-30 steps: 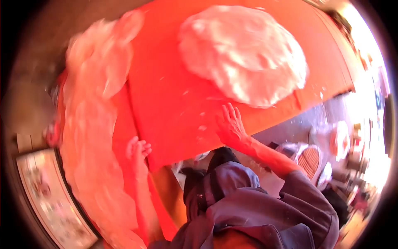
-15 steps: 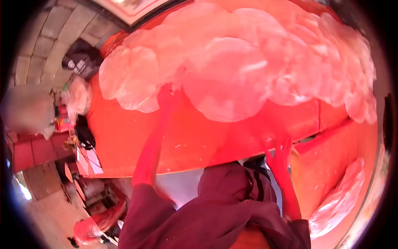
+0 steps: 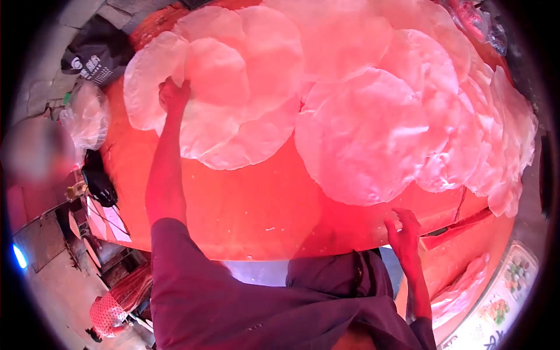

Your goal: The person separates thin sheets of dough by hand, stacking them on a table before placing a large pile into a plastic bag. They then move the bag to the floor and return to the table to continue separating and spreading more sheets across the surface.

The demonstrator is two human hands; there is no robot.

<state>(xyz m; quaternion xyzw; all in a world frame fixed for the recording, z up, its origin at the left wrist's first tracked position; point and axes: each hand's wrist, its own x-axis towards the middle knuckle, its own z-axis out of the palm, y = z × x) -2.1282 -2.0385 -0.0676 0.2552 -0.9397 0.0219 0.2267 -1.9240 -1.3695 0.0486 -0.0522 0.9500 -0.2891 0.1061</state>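
Thin, pale round sheets (image 3: pixel 356 137), looking like rice paper, overlap across the red-lit table (image 3: pixel 251 204). My left hand (image 3: pixel 174 94) reaches over the left part of the spread. Its fingers are closed at the edge of one round sheet (image 3: pixel 217 79), seemingly pinching it; the exact contact is too small to make out. Near the table's front edge hovers my right hand (image 3: pixel 403 230), fingers loosely bent and apart, holding nothing. It lies just below the large front sheet and beside a gap in the tabletop.
A separate stack of sheets (image 3: pixel 461 291) lies at the lower right, beside a printed board (image 3: pixel 501 291). Along the left stand a black bag (image 3: pixel 99 52), a clear plastic bag (image 3: pixel 86 114) and a dark object (image 3: pixel 99 181). A person in a patterned top (image 3: pixel 111 315) is at lower left.
My left hand has moved left and away from me to another sheet's edge. My right hand has bent its fingers and dropped slightly. The view has shifted, and a gap between sheets now shows.
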